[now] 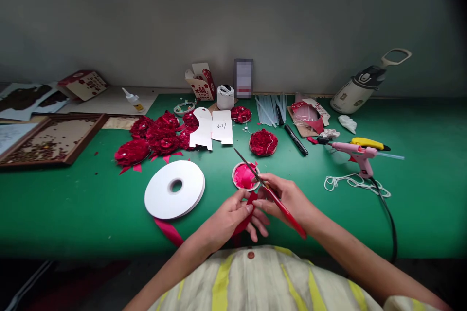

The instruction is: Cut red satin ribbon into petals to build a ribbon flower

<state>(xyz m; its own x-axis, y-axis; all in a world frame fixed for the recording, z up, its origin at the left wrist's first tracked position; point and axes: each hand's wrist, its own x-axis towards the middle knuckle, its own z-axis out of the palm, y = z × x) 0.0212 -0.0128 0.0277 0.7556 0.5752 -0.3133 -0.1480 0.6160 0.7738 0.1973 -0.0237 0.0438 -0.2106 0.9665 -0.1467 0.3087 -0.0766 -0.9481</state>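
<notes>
A green desk [73, 204] fills the middle of the frame, backed by a plain grey wall. Low at centre, the left hand [228, 218] is closed in a pinch grip on a piece of red ribbon [248, 214], which lies between both hands. The right hand [288, 199] touches the same ribbon with its fingertips and is closed on red-handled scissors [277, 199], whose blades point toward the upper left over a small dish of pink petals [245, 176]. Just left of the hands lies a white tape roll [175, 189], with a red ribbon tail running to the desk's near edge. Finished red flowers [160, 138] cluster at centre left; a pink glue gun [355, 153] and white cord [350, 182] sit at right. Bare green shows at lower left and far right
</notes>
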